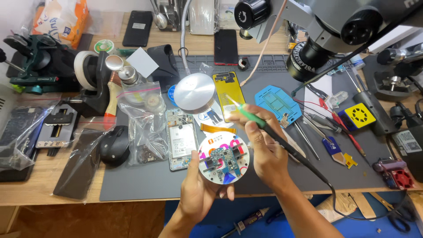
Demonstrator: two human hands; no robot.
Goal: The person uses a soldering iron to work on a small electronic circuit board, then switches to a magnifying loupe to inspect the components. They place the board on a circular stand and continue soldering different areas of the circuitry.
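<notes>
Above the near edge of the grey mat (pixel 145 185), your left hand (pixel 200 189) cups a round white holder (pixel 223 159) from below, fingers closed about its rim; a small green circuit board (pixel 223 159) sits clamped at its middle. Your right hand (pixel 264 152) is wrapped round a green-handled soldering iron (pixel 255 120), its tip pointing up and left, away from the board, its black cable trailing off to the right. Just left of the holder, an opened phone (pixel 180 139) lies flat on the mat. A black mouse (pixel 114 145) rests farther left on the worktop (pixel 35 185).
</notes>
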